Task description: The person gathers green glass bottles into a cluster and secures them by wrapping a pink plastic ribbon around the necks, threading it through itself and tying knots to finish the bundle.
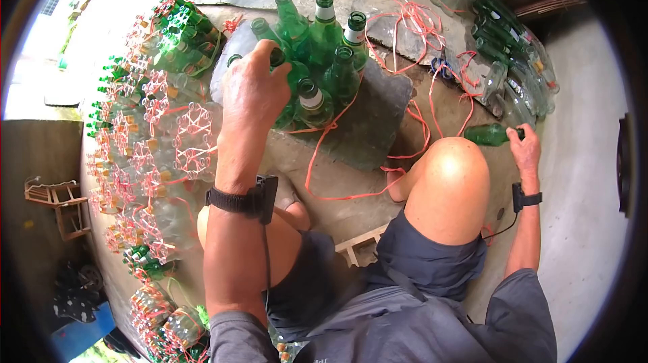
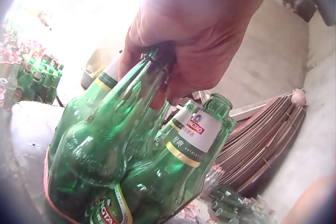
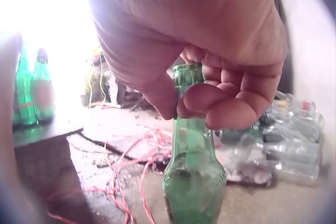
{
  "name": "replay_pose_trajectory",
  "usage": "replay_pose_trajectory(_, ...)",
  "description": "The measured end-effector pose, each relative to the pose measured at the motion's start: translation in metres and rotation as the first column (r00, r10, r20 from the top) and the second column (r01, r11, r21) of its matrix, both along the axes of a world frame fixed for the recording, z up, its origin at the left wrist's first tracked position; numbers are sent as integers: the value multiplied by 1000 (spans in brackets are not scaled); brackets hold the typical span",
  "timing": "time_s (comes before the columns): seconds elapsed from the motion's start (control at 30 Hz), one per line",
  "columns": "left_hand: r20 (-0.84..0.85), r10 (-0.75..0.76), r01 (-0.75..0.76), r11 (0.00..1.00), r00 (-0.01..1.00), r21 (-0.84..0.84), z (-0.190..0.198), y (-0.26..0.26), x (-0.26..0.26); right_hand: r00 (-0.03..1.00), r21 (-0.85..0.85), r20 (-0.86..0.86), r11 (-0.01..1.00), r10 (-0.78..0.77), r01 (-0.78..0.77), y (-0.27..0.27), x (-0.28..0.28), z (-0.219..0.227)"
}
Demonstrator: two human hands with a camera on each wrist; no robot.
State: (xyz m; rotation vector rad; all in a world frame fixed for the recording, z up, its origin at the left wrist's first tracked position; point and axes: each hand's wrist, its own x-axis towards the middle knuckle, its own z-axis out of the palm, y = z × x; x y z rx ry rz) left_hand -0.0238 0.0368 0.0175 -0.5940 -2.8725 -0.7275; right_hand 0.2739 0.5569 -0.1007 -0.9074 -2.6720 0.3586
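Observation:
Several green bottles [image 1: 324, 25] stand close together on a dark stone slab [image 1: 364, 140], with pink string [image 1: 324, 135] round them low down. My left hand [image 1: 253, 86] grips the neck of one bottle in this cluster; in the left wrist view the hand [image 2: 194, 29] covers the top of that bottle [image 2: 94, 150]. Off to the right, beside the knee, my right hand [image 1: 525, 150] holds a single green bottle [image 1: 487, 135] by its neck. The right wrist view shows thumb and fingers of that hand [image 3: 210, 66] pinching the bottle [image 3: 193, 182] just below its mouth.
Bundled bottles tied with pink string [image 1: 155, 120] fill the left side. Loose pink string [image 1: 412, 22] lies on the ground beyond the slab. Green and clear bottles [image 1: 513, 52] lie piled by the right wall [image 1: 580, 133].

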Motion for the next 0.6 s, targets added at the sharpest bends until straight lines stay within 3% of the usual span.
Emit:
replay_pose_trajectory(0.17,-41,-16,18,999,999,34,-5,-2,0,952,55,-231,979,202,-195,-43,-56,126)
replay_pose_trajectory(0.3,-45,-4,6,999,999,46,-6,-1,0,951,-166,-301,978,70,-124,-92,-95,216)
replay_pose_trajectory(0.47,-44,-6,8,999,999,46,-9,-1,-1,833,-125,-499,931,239,-342,-137,-139,276)
replay_pose_trajectory(0.6,-46,-29,31,999,999,42,-11,-4,-2,727,-159,-609,849,317,-503,-160,-172,292)
